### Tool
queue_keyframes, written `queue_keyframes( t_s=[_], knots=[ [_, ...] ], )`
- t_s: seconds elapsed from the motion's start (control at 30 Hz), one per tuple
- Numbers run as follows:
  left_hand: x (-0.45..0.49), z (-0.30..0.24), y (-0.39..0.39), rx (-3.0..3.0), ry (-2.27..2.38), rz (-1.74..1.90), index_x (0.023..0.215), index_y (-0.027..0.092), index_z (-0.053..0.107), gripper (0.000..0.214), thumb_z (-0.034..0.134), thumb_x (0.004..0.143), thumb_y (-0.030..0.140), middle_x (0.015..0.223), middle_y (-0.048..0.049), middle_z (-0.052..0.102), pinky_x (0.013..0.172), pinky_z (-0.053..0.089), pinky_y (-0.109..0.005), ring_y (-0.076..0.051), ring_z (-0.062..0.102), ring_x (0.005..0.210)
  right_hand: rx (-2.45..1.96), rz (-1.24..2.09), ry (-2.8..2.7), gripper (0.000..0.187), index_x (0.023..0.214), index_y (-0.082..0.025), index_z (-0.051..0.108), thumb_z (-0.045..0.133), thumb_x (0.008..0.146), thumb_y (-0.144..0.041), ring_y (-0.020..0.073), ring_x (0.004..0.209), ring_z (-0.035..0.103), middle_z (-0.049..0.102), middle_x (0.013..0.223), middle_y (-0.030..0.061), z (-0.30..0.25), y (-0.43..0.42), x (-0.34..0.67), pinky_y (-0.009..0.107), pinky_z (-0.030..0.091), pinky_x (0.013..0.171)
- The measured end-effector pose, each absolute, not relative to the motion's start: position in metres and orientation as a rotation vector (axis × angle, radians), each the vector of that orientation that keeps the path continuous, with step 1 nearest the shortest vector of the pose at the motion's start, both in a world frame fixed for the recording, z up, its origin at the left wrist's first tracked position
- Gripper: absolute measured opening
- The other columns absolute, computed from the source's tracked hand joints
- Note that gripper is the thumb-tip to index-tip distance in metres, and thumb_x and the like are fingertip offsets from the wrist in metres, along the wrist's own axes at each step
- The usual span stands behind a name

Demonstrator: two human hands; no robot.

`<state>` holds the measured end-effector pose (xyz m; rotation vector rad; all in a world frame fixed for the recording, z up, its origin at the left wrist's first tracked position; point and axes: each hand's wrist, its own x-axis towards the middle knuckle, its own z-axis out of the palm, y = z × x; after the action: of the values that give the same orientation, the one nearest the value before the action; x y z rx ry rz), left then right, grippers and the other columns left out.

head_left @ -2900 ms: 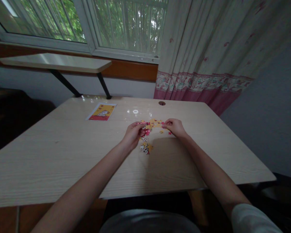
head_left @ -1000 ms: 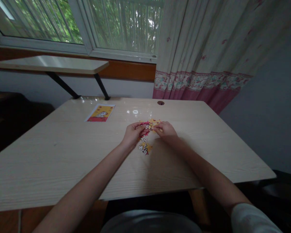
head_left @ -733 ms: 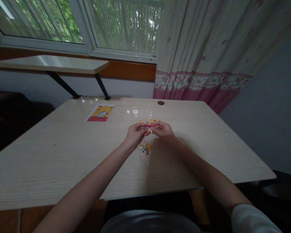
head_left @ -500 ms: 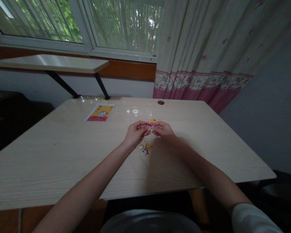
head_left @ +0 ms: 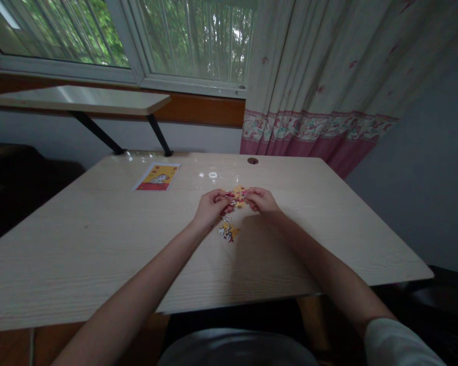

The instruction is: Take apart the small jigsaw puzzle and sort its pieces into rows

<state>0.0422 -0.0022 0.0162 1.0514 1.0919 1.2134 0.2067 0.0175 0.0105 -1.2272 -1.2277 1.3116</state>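
Above the middle of the table point(head_left: 137, 244), my left hand point(head_left: 210, 207) is closed in a pinch on a small jigsaw puzzle piece point(head_left: 232, 202), coloured red and white. My right hand point(head_left: 264, 202) faces it, thumb and fingertips pinched round a small pinkish-red piece, mostly covered by the fingers. Behind and between the fingertips lies a heap of yellow and red puzzle pieces point(head_left: 237, 191). Nearer to me is a cluster of white, black and yellow pieces point(head_left: 227, 232) on the tabletop. Single shapes are too small to make out.
At the back left a picture sheet point(head_left: 159, 178) shows a white spotted animal on yellow and red. A raised shelf point(head_left: 84, 99) on black legs stands behind it. Near the far edge is a round cable hole point(head_left: 252, 161), with a curtain point(head_left: 309, 122) beyond.
My hands have drawn apart a little, the right hand shifting rightward. More of the yellow and red pieces now shows between them. The picture sheet has stayed in place.
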Motion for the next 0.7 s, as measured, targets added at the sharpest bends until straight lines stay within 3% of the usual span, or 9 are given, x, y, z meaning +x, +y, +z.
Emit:
queue_keyframes(
  t_s=[0.17, 0.27, 0.4, 0.57, 0.7],
  knots=[
    [0.019, 0.008, 0.012, 1.342, 1.528, 1.255, 0.078, 0.014, 0.065, 0.019, 0.057, 0.066, 0.027, 0.056, -0.0024, 0.061, 0.048, 0.040, -0.023, -0.014, 0.056, 0.051, -1.387, 0.811, -1.521, 0.017, 0.075, -0.016, 0.066, 0.060, 0.071, -0.030, 0.0120, 0.064, 0.057, 0.066, 0.071, 0.0034, 0.001, 0.026, 0.225, 0.024, 0.043, 0.062],
    [0.003, 0.006, 0.017, 1.664, 1.816, 1.090, 0.083, 0.016, 0.068, 0.024, 0.053, 0.070, 0.029, 0.071, -0.0065, 0.067, 0.054, 0.040, -0.026, -0.018, 0.060, 0.064, -1.529, 0.539, -1.817, 0.019, 0.077, -0.015, 0.069, 0.056, 0.076, -0.028, 0.0146, 0.070, 0.057, 0.067, 0.075, 0.0057, -0.001, 0.027, 0.232, 0.027, 0.043, 0.069],
    [-0.006, 0.010, 0.018, 1.904, 1.981, 0.738, 0.081, 0.018, 0.070, 0.025, 0.049, 0.074, 0.031, 0.076, -0.0100, 0.068, 0.057, 0.039, -0.029, -0.022, 0.060, 0.069, -1.643, 0.246, -2.069, 0.021, 0.088, -0.015, 0.071, 0.055, 0.079, -0.026, 0.0180, 0.081, 0.055, 0.066, 0.083, 0.0088, -0.001, 0.027, 0.235, 0.031, 0.040, 0.080],
    [-0.008, 0.010, 0.018, 2.173, 2.056, 0.678, 0.082, 0.021, 0.072, 0.024, 0.052, 0.073, 0.031, 0.079, -0.0125, 0.067, 0.060, 0.040, -0.034, -0.027, 0.057, 0.074, -1.457, 0.155, -2.254, 0.032, 0.108, -0.018, 0.066, 0.049, 0.086, -0.034, 0.0196, 0.092, 0.050, 0.062, 0.098, 0.0098, 0.002, 0.021, 0.230, 0.033, 0.036, 0.087],
    [-0.011, 0.007, 0.020, 2.194, 2.100, 0.755, 0.079, 0.021, 0.072, 0.027, 0.051, 0.077, 0.038, 0.078, -0.0124, 0.064, 0.061, 0.040, -0.036, -0.028, 0.056, 0.075, -1.392, 0.147, -2.386, 0.035, 0.113, -0.022, 0.063, 0.049, 0.086, -0.039, 0.0225, 0.097, 0.046, 0.057, 0.108, 0.0095, 0.003, 0.016, 0.224, 0.036, 0.035, 0.087]
  ],
)
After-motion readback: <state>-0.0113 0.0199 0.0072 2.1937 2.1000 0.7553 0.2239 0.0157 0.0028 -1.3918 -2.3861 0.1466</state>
